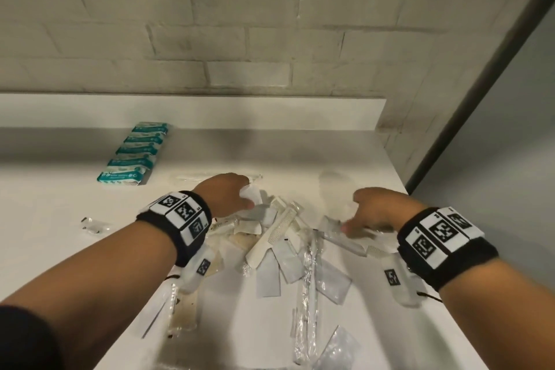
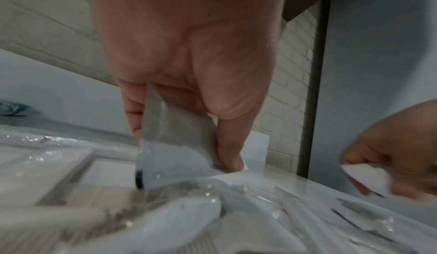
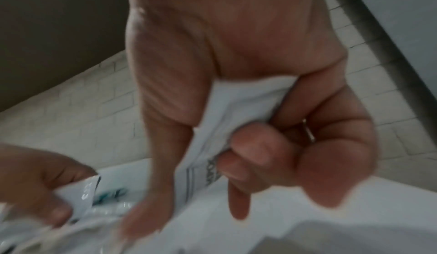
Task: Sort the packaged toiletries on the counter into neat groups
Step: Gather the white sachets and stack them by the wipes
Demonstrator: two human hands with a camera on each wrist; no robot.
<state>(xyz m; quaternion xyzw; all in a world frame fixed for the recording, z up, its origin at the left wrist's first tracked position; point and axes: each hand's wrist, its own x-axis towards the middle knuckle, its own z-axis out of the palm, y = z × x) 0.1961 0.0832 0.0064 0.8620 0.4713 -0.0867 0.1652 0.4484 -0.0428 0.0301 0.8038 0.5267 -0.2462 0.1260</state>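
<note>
A loose pile of wrapped toiletries lies mid-counter: a white comb (image 1: 271, 237), flat white sachets (image 1: 267, 276) and a wrapped toothbrush (image 1: 309, 273). My left hand (image 1: 247, 198) hovers over the pile's far side and pinches one white sachet (image 2: 175, 146) between thumb and fingers. My right hand (image 1: 354, 219) is at the pile's right side, fingers curled round another white sachet (image 3: 236, 112) with printed lettering. In the left wrist view the right hand (image 2: 390, 155) is off to the right. A neat row of teal packs (image 1: 135, 153) lies at the back left.
The white counter (image 1: 60, 204) ends at a raised back ledge (image 1: 210, 111) under a brick wall, and its right edge (image 1: 396, 171) meets a grey panel. A small clear packet (image 1: 94, 224) lies alone at the left. A clear packet with something brownish (image 1: 183, 312) lies near the front.
</note>
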